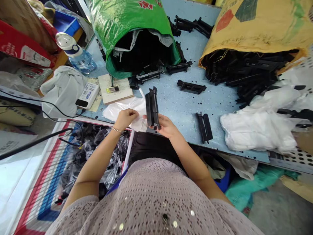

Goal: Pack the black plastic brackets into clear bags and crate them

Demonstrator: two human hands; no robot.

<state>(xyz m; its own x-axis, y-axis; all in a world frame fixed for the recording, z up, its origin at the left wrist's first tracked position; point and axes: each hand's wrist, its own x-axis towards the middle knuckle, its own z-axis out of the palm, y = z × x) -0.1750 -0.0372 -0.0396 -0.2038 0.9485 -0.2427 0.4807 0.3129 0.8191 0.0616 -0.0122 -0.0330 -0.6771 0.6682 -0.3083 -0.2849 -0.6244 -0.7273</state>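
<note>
My right hand (167,126) holds a long black plastic part (152,109) upright, over the front edge of the table. The part has a ribbed, rail-like body, and my fingers wrap its lower end. To its left, my left hand (126,119) is closed in a pinch at thin white plastic bags (137,106) lying on the table. What exactly sits between those fingertips is hard to see. Similar black parts lie nearby: one (204,127) to the right of my right hand, another (191,87) farther back.
A green sack (132,19) and a yellow sack (256,29) lie open at the back, black parts spilling out. A white bag stack (259,127) sits right. Left are a water bottle (81,58), a white device (88,95) and a board (116,89). Below stands a crate (46,182) of bagged parts.
</note>
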